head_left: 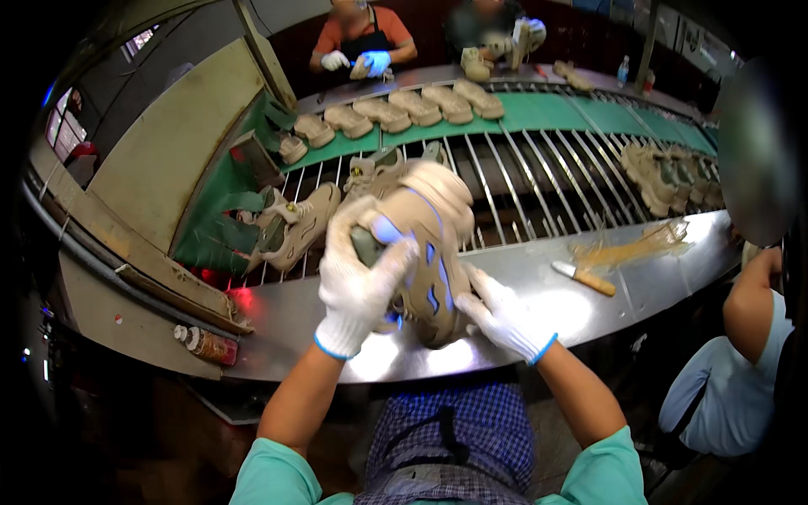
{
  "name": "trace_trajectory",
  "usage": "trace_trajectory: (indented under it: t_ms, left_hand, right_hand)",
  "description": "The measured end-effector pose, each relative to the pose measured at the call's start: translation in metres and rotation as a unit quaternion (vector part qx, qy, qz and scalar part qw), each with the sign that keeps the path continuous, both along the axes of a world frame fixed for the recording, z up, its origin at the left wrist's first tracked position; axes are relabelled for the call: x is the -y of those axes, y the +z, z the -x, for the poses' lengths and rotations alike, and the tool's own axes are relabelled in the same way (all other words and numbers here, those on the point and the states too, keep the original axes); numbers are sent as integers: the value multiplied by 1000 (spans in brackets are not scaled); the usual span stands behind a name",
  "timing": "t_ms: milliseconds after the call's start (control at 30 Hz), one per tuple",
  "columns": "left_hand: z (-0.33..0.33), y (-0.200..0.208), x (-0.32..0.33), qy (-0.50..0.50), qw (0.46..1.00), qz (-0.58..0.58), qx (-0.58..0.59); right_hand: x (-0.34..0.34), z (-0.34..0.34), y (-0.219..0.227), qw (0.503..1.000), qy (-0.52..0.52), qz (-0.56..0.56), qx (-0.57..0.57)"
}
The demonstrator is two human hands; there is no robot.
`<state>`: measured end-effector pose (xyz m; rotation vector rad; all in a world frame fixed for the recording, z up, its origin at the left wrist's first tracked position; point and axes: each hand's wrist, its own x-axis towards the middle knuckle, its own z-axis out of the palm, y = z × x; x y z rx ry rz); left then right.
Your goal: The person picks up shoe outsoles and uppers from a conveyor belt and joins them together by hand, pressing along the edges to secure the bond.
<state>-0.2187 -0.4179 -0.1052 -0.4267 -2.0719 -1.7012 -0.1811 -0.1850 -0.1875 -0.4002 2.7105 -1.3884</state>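
A beige sneaker (421, 220) with a thick sole and dark side panels is held above the front metal ledge, tilted on its side. Bluish-violet light shows on its wavy cut-outs. My left hand (364, 282), in a white knit glove, wraps around the upper near the ankle opening, thumb across the side. My right hand (505, 316), gloved alike, grips the sneaker's lower edge with its fingers against it. Just behind, more beige sneakers with green linings lie on the rollers; one sneaker (305, 220) is left of my left hand.
A wooden-handled knife (585, 278) lies on the metal ledge (656, 282) by a brown smear. Beige soles (417, 107) line the green belt (564, 114). Sneakers (665, 178) stand at right. Bottles (206, 345) sit at left. Two people work opposite; another person sits at right.
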Motion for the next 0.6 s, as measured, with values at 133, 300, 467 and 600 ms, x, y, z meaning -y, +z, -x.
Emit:
trace_trajectory:
  t_ms: [133, 300, 467, 600]
  left_hand:
    - [-35, 1, -4, -51, 992, 91, -76]
    - [-69, 6, -29, -131, 949, 176, -226]
    - [-93, -5, -39, -131, 956, 171, -201]
    - [-92, -17, -40, -146, 951, 164, -217]
  right_hand:
    - [-8, -23, 47, 916, -104, 386, -31]
    - [-33, -42, 77, 954, -126, 154, -224]
    - [-42, -74, 99, 970, -152, 183, -59]
    - [-43, -80, 91, 968, -187, 140, -93]
